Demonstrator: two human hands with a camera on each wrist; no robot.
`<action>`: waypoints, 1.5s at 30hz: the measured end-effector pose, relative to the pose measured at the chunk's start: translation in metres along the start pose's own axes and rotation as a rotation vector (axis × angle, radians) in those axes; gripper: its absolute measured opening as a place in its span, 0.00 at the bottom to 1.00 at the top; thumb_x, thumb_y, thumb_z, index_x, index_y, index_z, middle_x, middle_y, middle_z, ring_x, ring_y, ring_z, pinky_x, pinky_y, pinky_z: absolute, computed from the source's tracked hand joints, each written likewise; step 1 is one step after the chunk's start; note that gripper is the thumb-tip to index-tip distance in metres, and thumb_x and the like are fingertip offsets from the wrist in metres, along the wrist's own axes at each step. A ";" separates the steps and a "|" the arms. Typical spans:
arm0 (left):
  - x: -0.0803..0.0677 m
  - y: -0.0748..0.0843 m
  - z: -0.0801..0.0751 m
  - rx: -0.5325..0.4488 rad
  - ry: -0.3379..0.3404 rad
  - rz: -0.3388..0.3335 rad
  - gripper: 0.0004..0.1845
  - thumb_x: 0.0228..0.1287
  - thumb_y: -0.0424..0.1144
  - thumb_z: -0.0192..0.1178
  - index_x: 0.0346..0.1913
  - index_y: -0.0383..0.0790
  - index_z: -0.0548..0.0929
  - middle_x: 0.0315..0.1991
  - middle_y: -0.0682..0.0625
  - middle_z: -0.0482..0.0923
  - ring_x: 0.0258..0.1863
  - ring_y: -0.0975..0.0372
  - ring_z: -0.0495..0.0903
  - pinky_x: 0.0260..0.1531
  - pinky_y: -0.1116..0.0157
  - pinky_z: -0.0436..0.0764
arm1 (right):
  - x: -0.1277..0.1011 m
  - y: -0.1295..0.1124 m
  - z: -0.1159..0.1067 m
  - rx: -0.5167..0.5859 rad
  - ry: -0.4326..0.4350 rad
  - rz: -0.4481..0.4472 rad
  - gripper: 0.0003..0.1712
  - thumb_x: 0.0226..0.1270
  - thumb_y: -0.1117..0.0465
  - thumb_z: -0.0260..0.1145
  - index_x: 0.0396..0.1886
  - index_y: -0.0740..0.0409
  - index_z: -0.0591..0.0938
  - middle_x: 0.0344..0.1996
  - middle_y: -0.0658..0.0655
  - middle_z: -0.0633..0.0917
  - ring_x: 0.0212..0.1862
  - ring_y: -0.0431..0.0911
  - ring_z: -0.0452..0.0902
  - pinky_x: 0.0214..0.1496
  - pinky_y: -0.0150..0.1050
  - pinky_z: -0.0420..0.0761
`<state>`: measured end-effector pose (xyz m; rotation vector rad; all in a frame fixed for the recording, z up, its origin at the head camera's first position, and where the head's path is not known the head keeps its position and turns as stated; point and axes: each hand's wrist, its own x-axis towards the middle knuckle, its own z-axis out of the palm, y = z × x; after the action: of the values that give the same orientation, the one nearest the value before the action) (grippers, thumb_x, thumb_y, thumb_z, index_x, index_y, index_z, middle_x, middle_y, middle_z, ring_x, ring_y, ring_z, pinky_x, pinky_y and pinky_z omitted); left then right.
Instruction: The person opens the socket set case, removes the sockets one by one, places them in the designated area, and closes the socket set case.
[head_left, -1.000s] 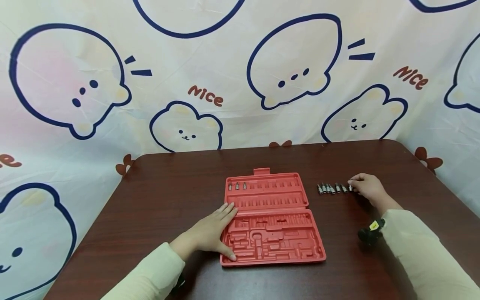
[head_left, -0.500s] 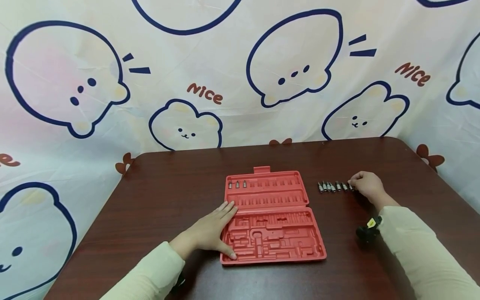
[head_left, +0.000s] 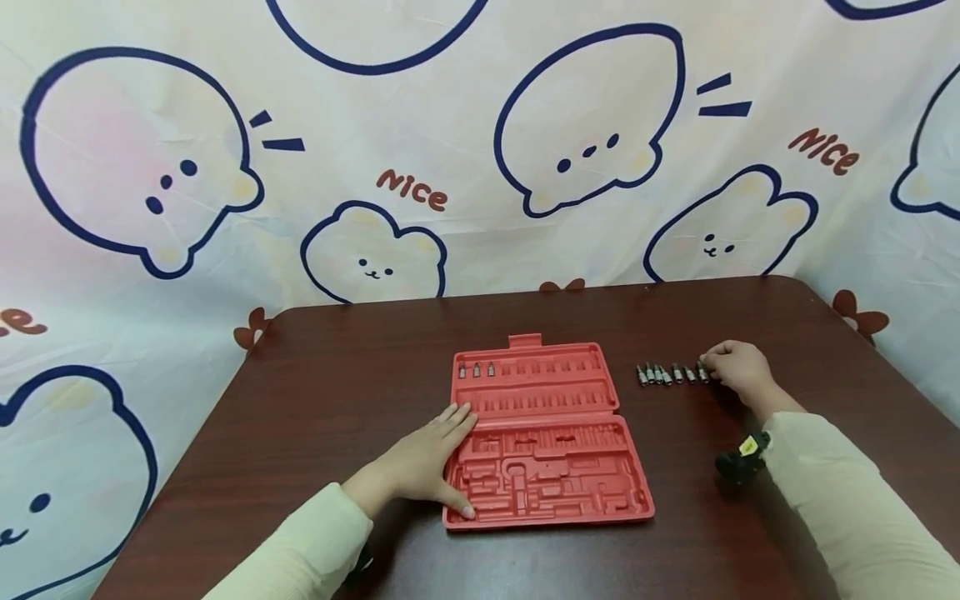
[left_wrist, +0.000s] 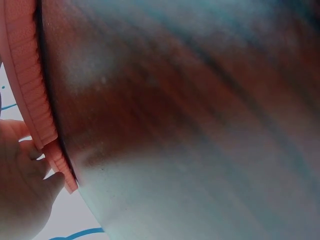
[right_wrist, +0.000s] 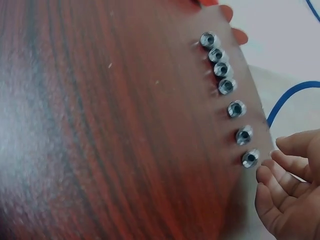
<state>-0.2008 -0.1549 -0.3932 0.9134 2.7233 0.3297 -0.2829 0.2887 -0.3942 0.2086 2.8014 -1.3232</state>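
The left hand lies flat with straight fingers on the near left edge of the open red tool case, steadying it on the bench; three bits already sit in the case's top row. The right hand, fingers loosely curled, touches the rightmost piece in the row of metal sockets standing right of the case, though I cannot tell whether it has pinched it. It looks like the picking-up step, and the next move would call for a firm pinch and a carry across to a free slot beside those bits.
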 end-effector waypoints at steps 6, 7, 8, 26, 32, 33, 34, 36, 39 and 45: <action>0.000 -0.001 0.000 0.002 0.006 -0.003 0.65 0.26 0.75 0.55 0.67 0.39 0.47 0.67 0.45 0.40 0.65 0.55 0.38 0.57 0.56 0.54 | -0.001 -0.016 0.000 0.051 -0.006 -0.015 0.22 0.65 0.56 0.47 0.45 0.72 0.71 0.40 0.66 0.74 0.36 0.51 0.72 0.34 0.39 0.73; -0.001 -0.001 0.000 0.000 0.005 -0.005 0.64 0.26 0.75 0.55 0.67 0.39 0.47 0.67 0.45 0.40 0.65 0.55 0.38 0.57 0.56 0.54 | -0.002 -0.019 0.002 0.058 -0.009 -0.025 0.22 0.66 0.56 0.47 0.46 0.73 0.70 0.40 0.66 0.74 0.37 0.51 0.72 0.34 0.39 0.73; -0.001 -0.001 0.000 -0.003 0.004 -0.008 0.64 0.26 0.75 0.55 0.67 0.39 0.47 0.67 0.45 0.40 0.65 0.55 0.38 0.56 0.56 0.54 | -0.003 -0.023 0.003 0.068 -0.016 -0.034 0.22 0.66 0.56 0.47 0.46 0.73 0.70 0.40 0.66 0.74 0.37 0.51 0.72 0.34 0.40 0.73; -0.003 0.000 0.003 -0.003 -0.013 -0.013 0.64 0.26 0.75 0.55 0.67 0.40 0.48 0.67 0.46 0.41 0.65 0.55 0.38 0.56 0.56 0.55 | -0.002 -0.093 0.078 0.320 -0.227 -0.053 0.19 0.65 0.58 0.50 0.46 0.71 0.70 0.41 0.67 0.74 0.35 0.48 0.74 0.44 0.45 0.72; -0.003 0.001 0.002 -0.001 -0.013 -0.009 0.64 0.26 0.75 0.55 0.67 0.40 0.48 0.67 0.46 0.41 0.65 0.55 0.38 0.56 0.56 0.54 | -0.005 -0.117 0.110 0.379 -0.270 -0.045 0.16 0.64 0.60 0.52 0.43 0.69 0.73 0.36 0.65 0.76 0.34 0.49 0.73 0.43 0.43 0.73; -0.003 0.001 0.001 -0.001 -0.013 -0.008 0.64 0.26 0.75 0.55 0.67 0.40 0.48 0.67 0.45 0.41 0.64 0.55 0.39 0.56 0.56 0.55 | -0.006 -0.120 0.116 0.377 -0.275 -0.049 0.15 0.64 0.60 0.52 0.43 0.69 0.73 0.36 0.64 0.77 0.34 0.48 0.73 0.43 0.43 0.73; -0.003 0.002 0.002 -0.001 -0.013 -0.007 0.64 0.26 0.75 0.55 0.66 0.40 0.48 0.67 0.45 0.41 0.64 0.55 0.39 0.56 0.56 0.55 | -0.006 -0.123 0.121 0.377 -0.280 -0.055 0.15 0.63 0.60 0.53 0.43 0.68 0.73 0.36 0.64 0.77 0.35 0.49 0.73 0.43 0.43 0.73; -0.003 0.003 0.001 -0.003 -0.015 -0.005 0.64 0.26 0.75 0.55 0.66 0.39 0.48 0.67 0.45 0.42 0.64 0.55 0.39 0.56 0.56 0.55 | -0.006 -0.129 0.131 0.366 -0.290 -0.072 0.15 0.63 0.60 0.54 0.43 0.67 0.74 0.36 0.63 0.77 0.36 0.49 0.74 0.42 0.42 0.73; -0.004 0.004 0.000 0.000 -0.014 -0.004 0.63 0.27 0.74 0.56 0.66 0.39 0.48 0.66 0.44 0.42 0.64 0.55 0.40 0.56 0.56 0.56 | -0.005 -0.136 0.145 0.333 -0.310 -0.102 0.15 0.62 0.59 0.56 0.43 0.65 0.75 0.38 0.61 0.78 0.39 0.49 0.74 0.43 0.42 0.72; -0.003 0.004 -0.002 0.002 -0.020 -0.010 0.63 0.27 0.74 0.56 0.66 0.39 0.48 0.66 0.44 0.42 0.64 0.54 0.39 0.56 0.55 0.56 | 0.001 -0.150 0.169 0.229 -0.335 -0.153 0.14 0.61 0.58 0.57 0.44 0.60 0.77 0.42 0.57 0.76 0.42 0.49 0.71 0.42 0.43 0.70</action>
<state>-0.1970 -0.1544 -0.3897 0.8979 2.7095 0.3144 -0.3089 0.0643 -0.3873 -0.2085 2.4277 -1.5448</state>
